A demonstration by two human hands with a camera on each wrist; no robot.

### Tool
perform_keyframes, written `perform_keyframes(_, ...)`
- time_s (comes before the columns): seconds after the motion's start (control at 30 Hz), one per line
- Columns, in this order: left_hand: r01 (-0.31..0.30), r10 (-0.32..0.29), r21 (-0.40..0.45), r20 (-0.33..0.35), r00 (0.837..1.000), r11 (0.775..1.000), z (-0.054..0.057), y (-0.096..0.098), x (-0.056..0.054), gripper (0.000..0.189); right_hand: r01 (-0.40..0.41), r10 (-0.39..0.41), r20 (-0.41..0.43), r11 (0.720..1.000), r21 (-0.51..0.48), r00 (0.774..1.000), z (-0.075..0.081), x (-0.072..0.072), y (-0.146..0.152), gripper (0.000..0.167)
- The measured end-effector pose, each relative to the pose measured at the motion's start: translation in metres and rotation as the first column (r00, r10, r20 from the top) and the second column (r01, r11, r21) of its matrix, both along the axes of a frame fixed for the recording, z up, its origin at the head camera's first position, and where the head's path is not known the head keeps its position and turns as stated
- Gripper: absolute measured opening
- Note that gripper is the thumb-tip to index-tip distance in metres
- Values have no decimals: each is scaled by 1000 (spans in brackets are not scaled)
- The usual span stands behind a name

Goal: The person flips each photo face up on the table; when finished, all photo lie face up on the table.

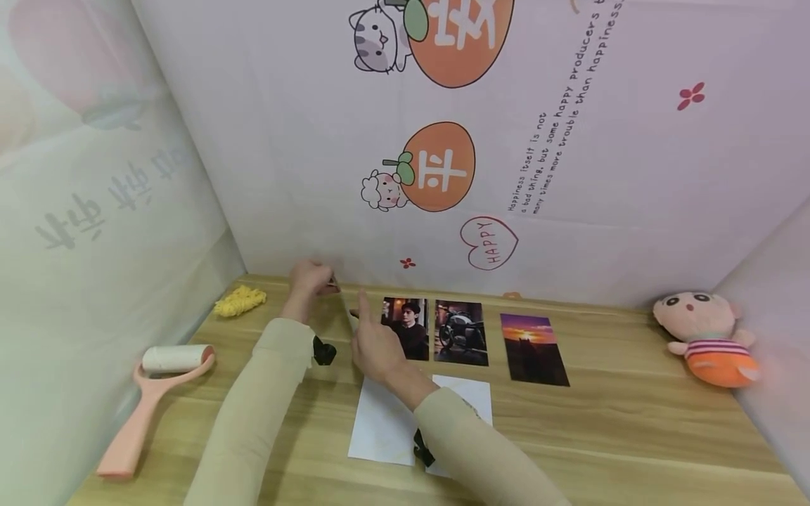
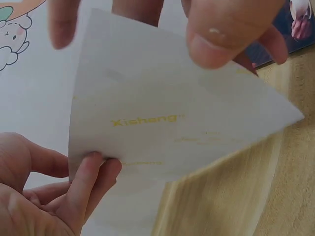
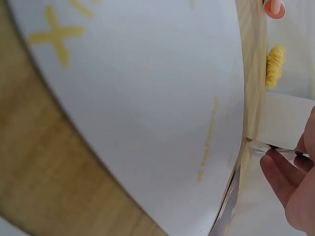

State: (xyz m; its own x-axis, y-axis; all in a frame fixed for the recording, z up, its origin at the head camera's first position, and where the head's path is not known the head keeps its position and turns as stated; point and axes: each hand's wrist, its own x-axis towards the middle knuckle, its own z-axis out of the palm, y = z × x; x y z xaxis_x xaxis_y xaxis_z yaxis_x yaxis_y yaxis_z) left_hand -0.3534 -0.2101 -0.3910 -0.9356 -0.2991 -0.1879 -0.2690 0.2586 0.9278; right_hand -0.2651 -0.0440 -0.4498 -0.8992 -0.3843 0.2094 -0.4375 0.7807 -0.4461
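Observation:
Both hands hold one photo print (image 2: pixel 162 108), its white back with yellow lettering facing the left wrist camera. In the head view it stands almost edge-on near the wall. My left hand (image 1: pixel 311 277) pinches one edge of it, fingertips (image 2: pixel 96 164) on the white back. At the opposite side my right hand (image 1: pixel 380 346) grips it, the thumb (image 2: pixel 214 49) lying over its edge and the index finger extended. Right of the hands lie a portrait photo (image 1: pixel 413 337), a motorcycle photo (image 1: pixel 460 337) and a sunset photo (image 1: pixel 534 350). The held print's picture side is mostly hidden.
Two white sheets (image 1: pixel 378 436) lie under the right forearm, partly covered by it. A pink-handled lint roller (image 1: pixel 173 358) and a yellow yarn bundle (image 1: pixel 240 301) are at the left. A plush doll (image 1: pixel 705 337) leans by the right wall. A printed wall covering (image 1: pixel 285 176) borders the wooden table (image 1: pixel 633 422).

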Motion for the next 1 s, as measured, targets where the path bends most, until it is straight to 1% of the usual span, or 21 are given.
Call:
perform_keyframes(0.07, 5, -5, -44, 10, 1000, 999, 1, 0, -1, 26, -12, 12, 16, 1000, -22, 1000, 0, 0, 0, 73)
perform_keyframes(0.17, 19, -18, -127, 9, 1000, 992, 2, 1, -1, 38, -32, 33, 12, 998, -63, 999, -2, 0, 1, 67)
perform_keyframes(0.23, 28, -26, -194, 11, 1000, 981, 4, 2, -1, 41, -45, 45, 2, 997, -63, 999, -4, 0, 1, 64)
perform_keyframes(0.3, 46, -46, -266, 5, 999, 963, 5, 2, -1, 43, -44, 44, -4, 998, -39, 999, -5, -1, 1, 60)
perform_keyframes(0.4, 71, -76, -385, 4, 997, 920, 4, 2, -3, 40, -46, 46, -6, 999, 5, 999, -7, -1, 2, 54)
perform_keyframes(0.47, 91, -102, -475, 2, 995, 876, 3, 0, -3, 37, -59, 59, -8, 998, 15, 998, -8, -2, 2, 50)
perform_keyframes(0.57, 134, -157, -547, 4, 988, 826, -2, -4, -3, 34, -102, 103, -32, 994, 36, 994, -9, -3, 2, 44)
perform_keyframes(0.6, 153, -180, -556, 7, 984, 817, -4, -5, -3, 33, -119, 121, -35, 992, 46, 992, -9, -3, 2, 43)
perform_keyframes(0.63, 173, -203, -574, 12, 979, 801, -6, -7, -3, 34, -137, 139, -31, 989, 58, 990, -9, -3, 2, 42)
perform_keyframes(0.7, 217, -249, -586, 28, 968, 780, -10, -9, -3, 36, -166, 169, -27, 982, 93, 985, -10, -3, 1, 41)
perform_keyframes(0.73, 236, -270, -600, 35, 962, 764, -12, -10, -4, 38, -178, 181, -23, 978, 110, 983, -10, -3, 1, 40)
perform_keyframes(0.83, 263, -302, -630, 46, 952, 731, -18, -13, -5, 43, -213, 218, -13, 962, 173, 976, -11, -2, 0, 35)
perform_keyframes(0.93, 269, -317, -650, 46, 947, 711, -23, -14, -5, 44, -230, 239, -12, 945, 234, 971, -13, -1, 0, 31)
perform_keyframes(1.0, 269, -323, -659, 41, 945, 702, -25, -14, -5, 42, -233, 241, 0, 936, 264, 970, -13, 1, -1, 31)
